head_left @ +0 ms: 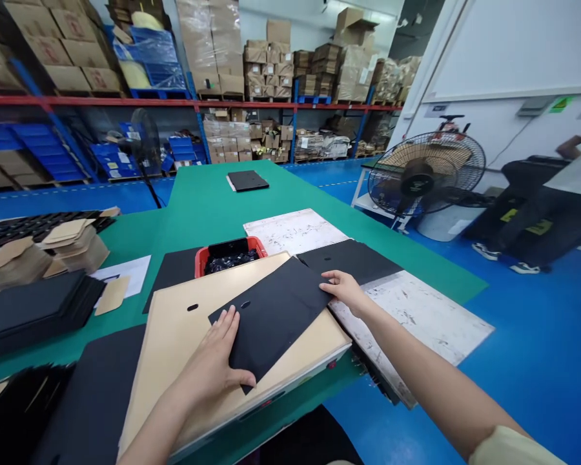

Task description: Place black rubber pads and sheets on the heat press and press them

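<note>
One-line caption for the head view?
Left hand spread on a black sheet, right hand at its edge, over a tan board; red basket behind.

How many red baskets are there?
1: the red basket just beyond the tan board, which is under the black sheet. More could be hidden.

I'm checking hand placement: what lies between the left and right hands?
In the head view, a black sheet lies between the left hand and the right hand, both touching it, over the tan board.
</note>
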{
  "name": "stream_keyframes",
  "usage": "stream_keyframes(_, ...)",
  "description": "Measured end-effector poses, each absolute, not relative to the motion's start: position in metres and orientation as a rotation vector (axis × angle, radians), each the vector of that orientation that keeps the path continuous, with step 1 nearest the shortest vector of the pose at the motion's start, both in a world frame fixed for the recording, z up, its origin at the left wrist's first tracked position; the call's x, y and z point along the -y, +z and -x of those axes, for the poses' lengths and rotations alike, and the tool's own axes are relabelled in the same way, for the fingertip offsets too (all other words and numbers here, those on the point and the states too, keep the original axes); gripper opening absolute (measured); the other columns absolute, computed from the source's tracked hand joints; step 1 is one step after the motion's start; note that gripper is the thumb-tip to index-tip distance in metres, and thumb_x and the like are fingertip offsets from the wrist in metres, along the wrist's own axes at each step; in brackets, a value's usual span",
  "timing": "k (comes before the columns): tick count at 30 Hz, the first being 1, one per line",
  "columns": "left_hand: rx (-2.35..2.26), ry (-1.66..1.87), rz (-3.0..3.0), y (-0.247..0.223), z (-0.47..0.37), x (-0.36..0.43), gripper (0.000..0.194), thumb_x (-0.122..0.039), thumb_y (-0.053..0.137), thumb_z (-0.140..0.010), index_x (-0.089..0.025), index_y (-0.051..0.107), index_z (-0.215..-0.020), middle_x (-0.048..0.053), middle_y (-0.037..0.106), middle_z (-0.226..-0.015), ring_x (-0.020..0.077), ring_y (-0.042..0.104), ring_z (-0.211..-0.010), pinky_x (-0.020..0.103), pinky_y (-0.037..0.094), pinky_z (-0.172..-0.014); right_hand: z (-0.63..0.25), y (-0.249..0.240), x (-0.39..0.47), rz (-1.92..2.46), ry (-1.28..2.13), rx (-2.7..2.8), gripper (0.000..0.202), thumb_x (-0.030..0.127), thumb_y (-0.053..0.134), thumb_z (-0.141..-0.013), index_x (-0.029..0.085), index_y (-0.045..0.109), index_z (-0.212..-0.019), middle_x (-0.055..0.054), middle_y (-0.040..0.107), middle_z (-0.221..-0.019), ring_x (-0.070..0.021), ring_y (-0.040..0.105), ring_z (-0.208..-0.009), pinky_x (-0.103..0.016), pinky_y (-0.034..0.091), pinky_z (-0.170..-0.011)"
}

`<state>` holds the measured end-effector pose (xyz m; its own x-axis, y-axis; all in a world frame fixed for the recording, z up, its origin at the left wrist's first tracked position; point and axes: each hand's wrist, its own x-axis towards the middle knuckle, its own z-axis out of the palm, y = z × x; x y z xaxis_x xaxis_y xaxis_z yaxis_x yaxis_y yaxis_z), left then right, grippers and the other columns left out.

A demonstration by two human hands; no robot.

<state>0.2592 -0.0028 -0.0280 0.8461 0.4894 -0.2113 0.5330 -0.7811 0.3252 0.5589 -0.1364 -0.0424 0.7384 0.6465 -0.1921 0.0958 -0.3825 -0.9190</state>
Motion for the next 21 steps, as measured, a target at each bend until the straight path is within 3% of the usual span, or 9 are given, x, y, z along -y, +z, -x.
stream_keyframes(3,-0.716,-0.077,-2.692,-0.03,-0.273,0.008,0.109,-0.061,0.063,-0.065,-0.015,0.008,-0.147,0.013,0.0,-0.153,0.0317,0.003,-0.14,0.047,0.019,-0.113,-0.581,-0.041,0.143,1.784,0.627,0.367,0.029,0.016,0.068,-0.074,0.015,0.059,-0.102,-0.006,0.067,-0.081,-0.0153,0.064,-0.069,-0.021,0.049,-0.052)
stream_keyframes(8,-0.593,0.134,-2.789,-0.039,-0.268,0.011,0.104,-0.059,0.061,-0.072,-0.023,0.0,-0.147,0.009,0.002,-0.153,0.0307,0.007,-0.14,0.05,0.022,-0.112,-0.649,-0.026,0.174,1.704,0.5,0.061,0.025,0.006,0.069,-0.074,0.012,0.059,-0.096,-0.003,0.064,-0.071,-0.0113,0.06,-0.059,-0.02,0.049,-0.051)
stream_keyframes(13,-0.557,0.269,-2.853,-0.052,-0.243,0.011,0.1,-0.056,0.064,-0.072,-0.031,0.0,-0.146,0.006,0.011,-0.153,0.0331,0.018,-0.137,0.049,0.029,-0.109,-0.709,-0.015,0.221,1.787,0.39,-0.185,0.012,0.014,0.059,-0.086,0.01,0.058,-0.097,-0.001,0.061,-0.083,-0.0083,0.058,-0.064,-0.021,0.05,-0.055)
stream_keyframes(21,-0.634,0.132,-2.76,-0.043,-0.224,0.025,0.089,-0.06,0.055,-0.077,-0.031,0.007,-0.145,0.003,0.014,-0.152,0.0313,0.021,-0.136,0.047,0.036,-0.104,-0.735,-0.034,0.226,1.937,0.362,-0.235,0.02,0.022,0.057,-0.089,0.011,0.057,-0.105,-0.005,0.061,-0.094,-0.011,0.06,-0.073,-0.024,0.053,-0.06)
